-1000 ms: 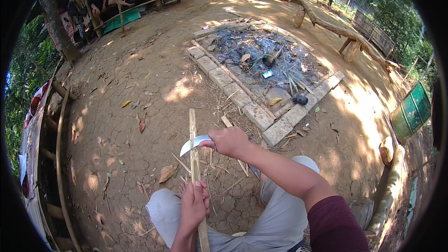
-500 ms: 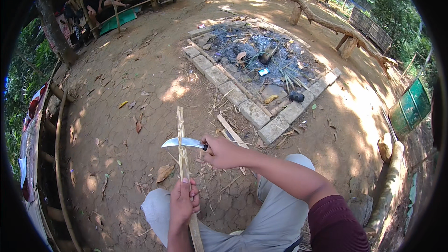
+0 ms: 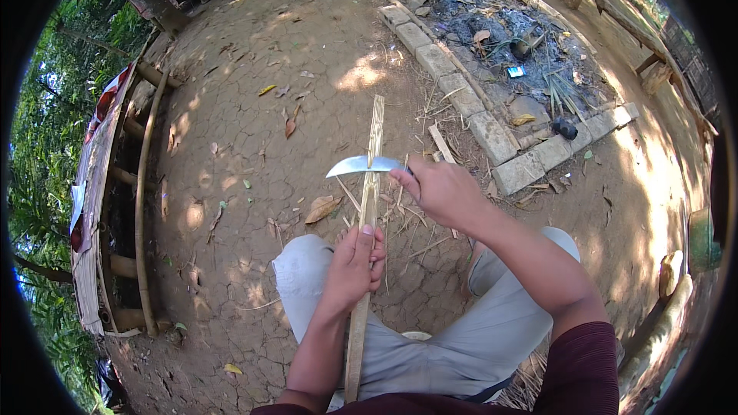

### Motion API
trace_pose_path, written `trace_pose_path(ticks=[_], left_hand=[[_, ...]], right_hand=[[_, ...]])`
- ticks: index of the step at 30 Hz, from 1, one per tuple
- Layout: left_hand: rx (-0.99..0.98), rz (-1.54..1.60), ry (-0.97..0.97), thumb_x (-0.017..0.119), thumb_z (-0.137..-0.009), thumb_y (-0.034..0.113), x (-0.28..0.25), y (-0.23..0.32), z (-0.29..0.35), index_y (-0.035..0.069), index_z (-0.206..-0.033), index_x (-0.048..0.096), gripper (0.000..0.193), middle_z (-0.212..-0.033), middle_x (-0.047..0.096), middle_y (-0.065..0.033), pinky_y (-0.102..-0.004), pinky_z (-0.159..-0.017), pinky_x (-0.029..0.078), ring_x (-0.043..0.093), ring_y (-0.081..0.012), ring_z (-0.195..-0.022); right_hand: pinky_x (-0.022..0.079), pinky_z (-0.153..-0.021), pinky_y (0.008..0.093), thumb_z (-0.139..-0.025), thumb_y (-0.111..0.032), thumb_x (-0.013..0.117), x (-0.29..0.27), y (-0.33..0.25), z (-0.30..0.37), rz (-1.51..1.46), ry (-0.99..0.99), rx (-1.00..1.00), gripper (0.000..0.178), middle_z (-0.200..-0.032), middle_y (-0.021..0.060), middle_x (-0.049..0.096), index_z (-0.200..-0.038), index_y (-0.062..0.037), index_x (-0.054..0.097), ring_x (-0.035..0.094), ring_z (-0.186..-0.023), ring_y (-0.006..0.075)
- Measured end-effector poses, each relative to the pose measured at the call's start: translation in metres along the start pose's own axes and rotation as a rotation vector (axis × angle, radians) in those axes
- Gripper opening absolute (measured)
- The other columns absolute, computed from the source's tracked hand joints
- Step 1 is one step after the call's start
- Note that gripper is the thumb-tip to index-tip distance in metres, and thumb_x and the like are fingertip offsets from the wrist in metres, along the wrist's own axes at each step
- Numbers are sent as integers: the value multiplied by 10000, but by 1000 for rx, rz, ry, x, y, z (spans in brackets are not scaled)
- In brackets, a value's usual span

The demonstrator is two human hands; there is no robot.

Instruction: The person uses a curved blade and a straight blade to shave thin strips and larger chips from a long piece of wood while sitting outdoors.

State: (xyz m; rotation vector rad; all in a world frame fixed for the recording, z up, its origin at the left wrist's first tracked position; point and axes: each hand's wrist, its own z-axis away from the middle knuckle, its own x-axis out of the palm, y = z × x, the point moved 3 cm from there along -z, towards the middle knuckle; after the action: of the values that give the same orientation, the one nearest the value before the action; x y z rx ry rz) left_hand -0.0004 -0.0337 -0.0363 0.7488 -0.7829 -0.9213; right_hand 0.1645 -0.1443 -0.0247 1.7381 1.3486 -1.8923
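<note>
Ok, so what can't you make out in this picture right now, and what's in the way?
All in the head view:
The knife: most of its handle is hidden by the right hand.
The pale strip: a stretch is covered by the left hand gripping it.
The green drum: cut off by the dark rim at the right.
The blue-and-white item in the fire pit: too small to identify.

- The left hand (image 3: 356, 265) grips a pale wooden strip (image 3: 369, 211).
- The right hand (image 3: 442, 190) holds a curved knife (image 3: 354, 164) (shiny, that blade) across it.
- Blocks (image 3: 461, 97) edge an ash bed (image 3: 492, 31) ahead, rightward.
</note>
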Motion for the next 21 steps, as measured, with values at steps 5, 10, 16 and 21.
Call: trace_pose_path(ticks=[5,10,16,21], left_hand=[[13,-84,28,327,-1094,362,10,-1,1,96,-1035,474,310,-722,360,39,-209,-402,223,281,-34,-481],[-48,-65,-4,327,-1095,352,3,-6,1,94,-1021,467,303,-711,372,38,-214,-402,234,298,-43,-476],[-61,22,-55,324,-1093,363,-4,-12,21,76,-1034,475,330,-715,371,24,-217,-391,235,288,-44,-473],[-31,117,-79,346,-1087,374,-11,5,6,50,-1066,489,355,-722,376,14,-207,-383,236,291,-41,-472]], right_hand=[[535,-536,486,-979,-603,425,-1,34,-23,192,65,-58,566,-606,170,638,-857,-79,599,674,-603,380],[552,-607,497,-989,-600,406,7,48,-40,173,66,-121,598,-672,208,662,-883,-55,628,685,-670,407],[470,-708,514,-1031,-587,302,-91,155,-56,4,382,447,735,-734,247,629,-800,39,612,617,-722,412],[448,-572,455,-981,-644,412,-48,31,-22,-185,-85,236,693,-600,153,579,-737,-28,617,576,-571,327]])
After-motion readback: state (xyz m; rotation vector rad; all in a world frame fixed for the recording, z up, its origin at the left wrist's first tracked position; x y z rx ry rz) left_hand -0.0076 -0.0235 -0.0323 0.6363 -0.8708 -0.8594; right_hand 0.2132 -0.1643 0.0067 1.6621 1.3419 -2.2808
